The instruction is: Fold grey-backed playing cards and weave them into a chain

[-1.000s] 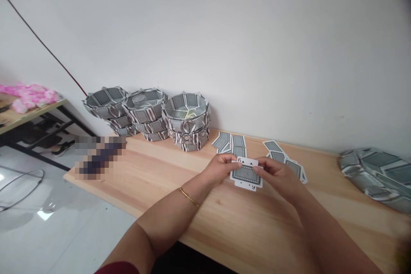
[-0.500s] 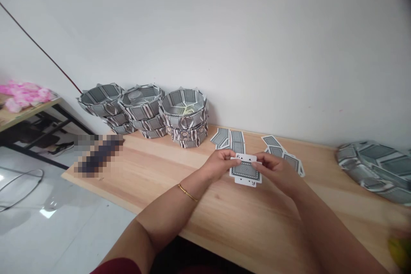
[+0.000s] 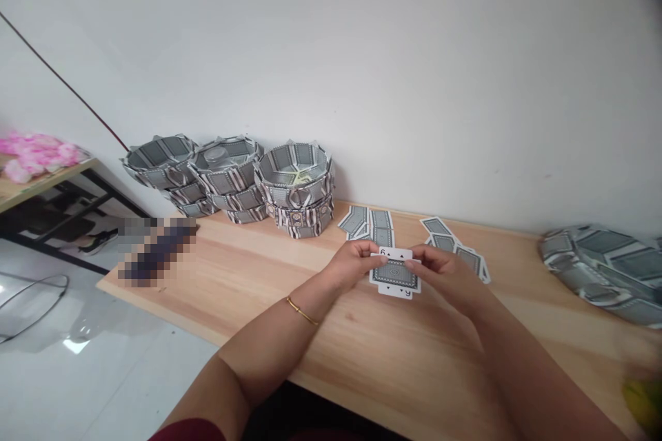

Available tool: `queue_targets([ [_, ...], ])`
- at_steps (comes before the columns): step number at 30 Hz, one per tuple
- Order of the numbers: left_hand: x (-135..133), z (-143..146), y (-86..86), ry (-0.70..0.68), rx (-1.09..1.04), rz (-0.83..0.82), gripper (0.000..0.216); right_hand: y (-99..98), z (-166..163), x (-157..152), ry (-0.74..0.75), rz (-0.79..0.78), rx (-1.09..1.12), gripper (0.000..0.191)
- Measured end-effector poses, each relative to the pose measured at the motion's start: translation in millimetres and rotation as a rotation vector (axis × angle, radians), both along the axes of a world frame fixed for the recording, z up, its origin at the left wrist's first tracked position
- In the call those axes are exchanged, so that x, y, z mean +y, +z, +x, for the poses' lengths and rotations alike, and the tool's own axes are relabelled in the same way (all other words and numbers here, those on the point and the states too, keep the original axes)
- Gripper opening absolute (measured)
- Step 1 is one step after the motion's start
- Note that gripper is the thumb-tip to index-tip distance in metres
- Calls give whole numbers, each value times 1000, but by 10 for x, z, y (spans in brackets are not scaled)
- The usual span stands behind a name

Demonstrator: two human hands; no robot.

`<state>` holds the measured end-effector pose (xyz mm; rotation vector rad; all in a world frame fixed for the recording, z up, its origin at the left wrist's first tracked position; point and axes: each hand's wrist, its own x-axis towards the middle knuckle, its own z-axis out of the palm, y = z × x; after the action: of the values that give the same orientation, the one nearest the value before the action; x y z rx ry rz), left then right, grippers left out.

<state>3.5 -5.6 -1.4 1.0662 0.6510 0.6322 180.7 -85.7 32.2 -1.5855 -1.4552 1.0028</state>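
Note:
Two playing cards lie crosswise in my hands above the wooden table. The front playing card [image 3: 395, 275] shows its grey patterned back. Behind it, the white ends of a second playing card [image 3: 396, 292] stick out above and below, marked with a 6 or 9 and black pips. My left hand [image 3: 356, 263] pinches the left side, thumb in front. My right hand [image 3: 435, 267] grips the right side the same way. The fingers behind the cards are partly hidden. Loose cards [image 3: 381, 226] lie beyond my left hand, and more cards [image 3: 460, 249] lie beyond my right.
Three stacked bowl-like forms of folded cards [image 3: 173, 162], [image 3: 227, 169], [image 3: 296, 182] stand along the wall at left. A similar card form [image 3: 600, 275] sits at far right. A blurred dark object [image 3: 160, 251] lies near the left edge of the wooden table [image 3: 331, 351]. Pink flowers [image 3: 38, 151] rest on another table.
Both hands keep the same hold on the crossed cards. The view has shifted very slightly; nothing else has visibly moved.

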Motion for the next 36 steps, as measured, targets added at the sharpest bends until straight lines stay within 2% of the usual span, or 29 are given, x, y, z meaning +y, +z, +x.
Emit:
queue_targets([
  [12,3,4,-23,-9,-40,-3,36,67,-25,-4,-19,-20,10,35],
  [21,2,9,-11,-4,-50,-1,36,-23,21,4,15,0,42,34],
  [36,6,4,-11,-16,-63,-29,38,-30,38,-3,10,-15,34,34],
])
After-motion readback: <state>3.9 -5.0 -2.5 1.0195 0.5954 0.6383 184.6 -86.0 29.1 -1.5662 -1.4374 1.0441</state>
